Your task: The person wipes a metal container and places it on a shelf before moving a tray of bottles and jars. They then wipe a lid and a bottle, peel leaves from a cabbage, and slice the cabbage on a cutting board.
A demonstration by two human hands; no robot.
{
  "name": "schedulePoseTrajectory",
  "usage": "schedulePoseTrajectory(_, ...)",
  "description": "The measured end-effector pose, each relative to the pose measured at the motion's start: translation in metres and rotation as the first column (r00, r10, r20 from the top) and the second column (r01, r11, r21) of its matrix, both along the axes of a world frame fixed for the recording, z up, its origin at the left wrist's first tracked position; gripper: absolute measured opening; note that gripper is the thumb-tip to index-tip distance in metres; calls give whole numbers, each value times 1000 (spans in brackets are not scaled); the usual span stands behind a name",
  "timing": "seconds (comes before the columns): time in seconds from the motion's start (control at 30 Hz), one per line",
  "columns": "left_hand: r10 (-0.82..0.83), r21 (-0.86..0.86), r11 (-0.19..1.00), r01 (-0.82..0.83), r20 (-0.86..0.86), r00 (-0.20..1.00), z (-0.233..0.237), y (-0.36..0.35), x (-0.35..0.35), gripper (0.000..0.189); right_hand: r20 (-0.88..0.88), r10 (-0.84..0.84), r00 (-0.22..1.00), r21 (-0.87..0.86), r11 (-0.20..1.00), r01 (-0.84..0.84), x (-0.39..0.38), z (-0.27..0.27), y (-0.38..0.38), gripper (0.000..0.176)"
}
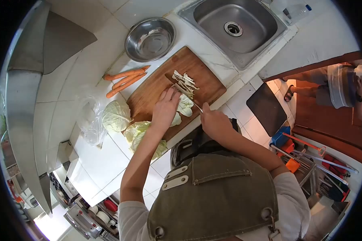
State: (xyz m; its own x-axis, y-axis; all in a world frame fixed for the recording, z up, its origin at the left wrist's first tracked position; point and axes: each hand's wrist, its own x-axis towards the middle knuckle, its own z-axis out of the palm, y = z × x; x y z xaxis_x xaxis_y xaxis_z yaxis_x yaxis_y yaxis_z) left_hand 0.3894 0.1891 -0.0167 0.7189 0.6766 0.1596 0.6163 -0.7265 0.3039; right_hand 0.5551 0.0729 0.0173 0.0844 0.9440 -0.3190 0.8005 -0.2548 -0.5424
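My right hand (pixel 215 120) is closed round the handle of a knife (pixel 196 105), whose blade reaches up and left over the wooden cutting board (pixel 142 96). Beside the blade, my left hand (pixel 167 106) presses its bent fingers on a piece of cabbage (pixel 184 105), partly hidden under them. Thin cabbage strips (pixel 185 83) lie on the board just beyond the blade. Left of my left forearm sit a cut cabbage half (pixel 116 115) and loose cabbage leaves (pixel 136 133), the leaves overlapping the board's near corner.
Three carrots (pixel 126 79) lie left of the board, near a steel bowl (pixel 150 39). A clear plastic bag (pixel 90 120) rests by the cabbage. The sink (pixel 237 28) is at the back right. Another person's foot (pixel 289 93) shows in the doorway, near a dark mat (pixel 266 109).
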Motion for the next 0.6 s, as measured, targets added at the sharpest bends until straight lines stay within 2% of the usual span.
schedulePoseTrajectory(0.07,9,7,1000,-9,6,1000,1,1,0,24,23,-38,999,105,994,36,-3,-22,1,21)
schedulePoseTrajectory(0.17,6,8,1000,-6,14,1000,2,-1,1,23,1,-36,999,98,995,36,-1,-31,1,22)
schedulePoseTrajectory(0.3,14,-75,997,-13,13,1000,5,-2,1,23,-20,-37,999,133,990,39,4,-29,14,22)
schedulePoseTrajectory(0.37,24,-89,996,-22,28,999,7,-2,1,23,-86,-43,995,234,970,62,6,-43,24,24)
schedulePoseTrajectory(0.47,52,-170,985,-35,95,994,12,-1,1,27,-166,-33,986,240,968,73,8,-37,28,25)
schedulePoseTrajectory(0.53,121,6,992,-124,170,978,21,0,3,38,-163,-43,986,251,964,83,10,-27,24,25)
schedulePoseTrajectory(0.57,122,4,992,-125,172,977,17,1,2,38,-162,-54,985,256,962,95,12,-21,21,25)
schedulePoseTrajectory(0.6,202,-92,978,-189,161,966,8,3,-2,44,-161,-52,986,255,963,92,15,-17,18,25)
